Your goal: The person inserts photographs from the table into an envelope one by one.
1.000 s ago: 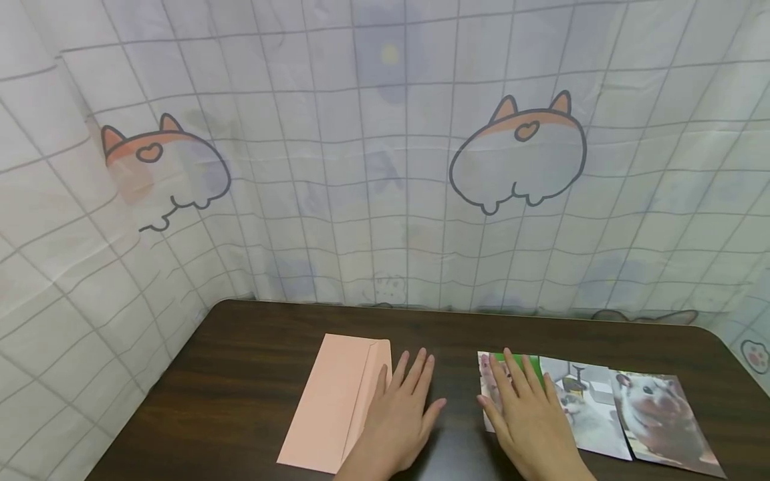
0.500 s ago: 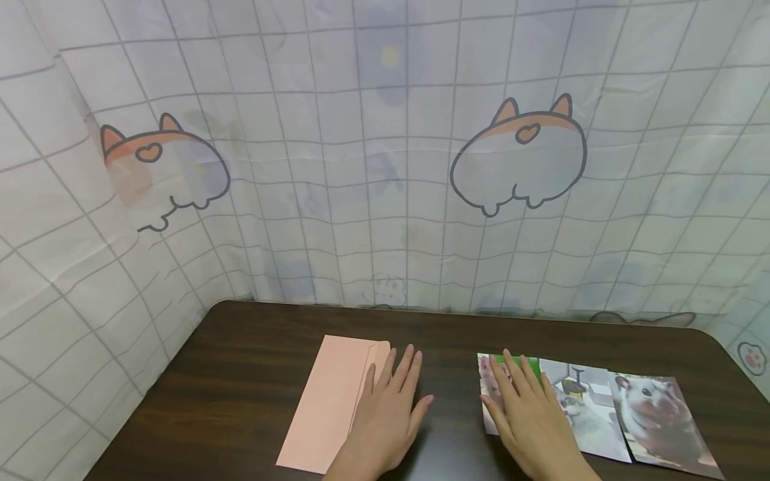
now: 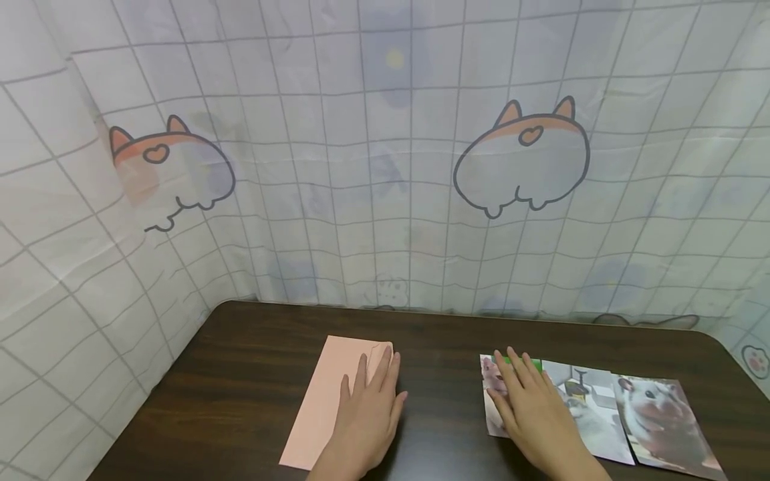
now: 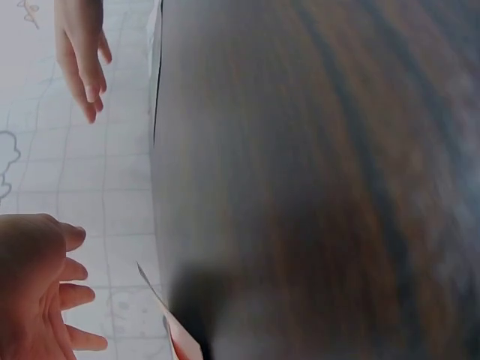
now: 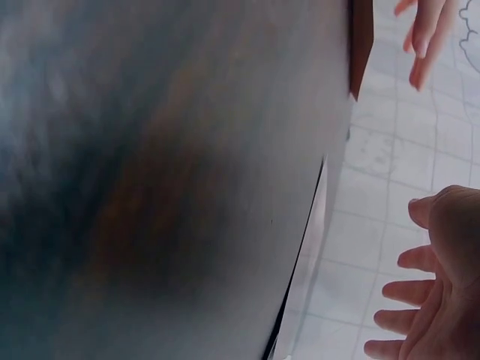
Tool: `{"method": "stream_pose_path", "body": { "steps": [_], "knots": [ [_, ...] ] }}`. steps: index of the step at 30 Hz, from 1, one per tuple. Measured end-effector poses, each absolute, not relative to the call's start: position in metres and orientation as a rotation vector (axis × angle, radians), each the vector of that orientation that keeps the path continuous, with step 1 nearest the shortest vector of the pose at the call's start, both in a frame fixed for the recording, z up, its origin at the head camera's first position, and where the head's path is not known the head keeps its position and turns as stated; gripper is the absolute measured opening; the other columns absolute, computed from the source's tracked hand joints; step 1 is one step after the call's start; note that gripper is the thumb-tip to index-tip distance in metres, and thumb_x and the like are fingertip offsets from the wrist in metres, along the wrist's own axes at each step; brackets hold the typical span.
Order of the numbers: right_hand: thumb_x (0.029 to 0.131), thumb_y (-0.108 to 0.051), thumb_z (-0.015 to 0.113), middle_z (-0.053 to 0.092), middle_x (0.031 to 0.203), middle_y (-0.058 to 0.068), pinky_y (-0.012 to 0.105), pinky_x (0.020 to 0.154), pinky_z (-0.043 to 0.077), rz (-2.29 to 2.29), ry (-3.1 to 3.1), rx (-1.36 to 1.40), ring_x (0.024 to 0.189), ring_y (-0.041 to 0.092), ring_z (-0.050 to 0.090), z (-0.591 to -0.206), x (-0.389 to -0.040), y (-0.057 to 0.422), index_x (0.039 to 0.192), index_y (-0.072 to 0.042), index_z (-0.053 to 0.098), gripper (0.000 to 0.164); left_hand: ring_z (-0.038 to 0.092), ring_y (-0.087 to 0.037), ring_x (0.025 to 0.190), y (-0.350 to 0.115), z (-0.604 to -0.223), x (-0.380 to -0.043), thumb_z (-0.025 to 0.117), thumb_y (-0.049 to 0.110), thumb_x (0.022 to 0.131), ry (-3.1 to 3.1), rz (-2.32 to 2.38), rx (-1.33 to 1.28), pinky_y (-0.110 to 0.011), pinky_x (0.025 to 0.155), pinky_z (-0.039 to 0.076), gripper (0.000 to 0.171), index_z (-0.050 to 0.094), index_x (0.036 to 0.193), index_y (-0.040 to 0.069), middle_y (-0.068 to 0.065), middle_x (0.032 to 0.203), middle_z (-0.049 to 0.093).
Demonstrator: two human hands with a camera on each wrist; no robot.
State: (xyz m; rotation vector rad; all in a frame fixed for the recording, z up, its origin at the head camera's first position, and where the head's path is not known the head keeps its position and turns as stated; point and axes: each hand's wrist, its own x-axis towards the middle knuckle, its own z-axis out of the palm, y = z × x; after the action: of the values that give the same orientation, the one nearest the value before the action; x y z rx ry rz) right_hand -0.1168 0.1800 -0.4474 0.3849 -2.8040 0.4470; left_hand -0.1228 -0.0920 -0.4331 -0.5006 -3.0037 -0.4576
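A pink envelope [image 3: 319, 407] lies on the dark wooden table, its flap edge along the right side. Over that right side is my left hand [image 3: 363, 414], palm down with fingers straight and holding nothing. In the left wrist view, the left hand [image 4: 34, 277] shows raised off the tabletop, near the envelope's edge [image 4: 182, 337]. My right hand [image 3: 538, 414], also flat with straight fingers, partly covers a photo card [image 3: 494, 401] with pink and green on it. Beside it lie a card with a white animal [image 3: 592, 407] and a hamster photo card [image 3: 662, 421].
The dark table [image 3: 445, 374] has rounded far corners. Behind it hangs a white gridded curtain [image 3: 337, 220] printed with cartoon corgi rears, which also wraps the left side.
My left hand has shifted left, from the envelope's right edge to farther over it. The right hand has barely moved. Envelope and cards stay in place.
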Motion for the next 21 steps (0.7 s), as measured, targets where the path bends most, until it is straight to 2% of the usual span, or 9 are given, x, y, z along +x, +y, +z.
{"method": "stream_pose_path", "body": {
  "steps": [6,14,21],
  "knots": [
    [0.105,-0.026,0.064,0.052,0.152,0.031,0.068,0.109,0.042,0.457,-2.798,0.371,0.140,0.054,0.049,-0.447,-0.120,0.185,0.150,0.003,0.054,0.054,0.035,-0.047,0.152,-0.098,-0.435,-0.123,0.049,0.031,0.111,-2.989,-0.459,-0.485,-0.077,0.109,0.033,0.056,0.041,0.162,0.010,-0.007,0.169,0.039],
    [0.102,-0.020,0.069,0.054,0.149,0.032,0.065,0.107,0.045,0.507,-2.784,0.366,0.137,0.055,0.052,-0.451,-0.125,0.192,0.148,0.004,0.056,0.053,0.040,-0.052,0.148,-0.106,-0.432,-0.124,0.058,0.027,0.107,-3.035,-0.552,-0.499,-0.080,0.104,0.035,0.058,0.044,0.160,0.006,-0.010,0.166,0.042],
    [0.099,-0.018,0.072,0.055,0.148,0.032,0.064,0.104,0.048,0.540,-2.786,0.363,0.134,0.055,0.055,-0.452,-0.129,0.197,0.148,0.004,0.056,0.056,0.039,-0.055,0.147,-0.112,-0.430,-0.123,0.052,0.019,0.109,-3.048,-0.660,-0.522,-0.082,0.103,0.034,0.051,0.048,0.158,0.005,-0.012,0.166,0.043]
  ]
}}
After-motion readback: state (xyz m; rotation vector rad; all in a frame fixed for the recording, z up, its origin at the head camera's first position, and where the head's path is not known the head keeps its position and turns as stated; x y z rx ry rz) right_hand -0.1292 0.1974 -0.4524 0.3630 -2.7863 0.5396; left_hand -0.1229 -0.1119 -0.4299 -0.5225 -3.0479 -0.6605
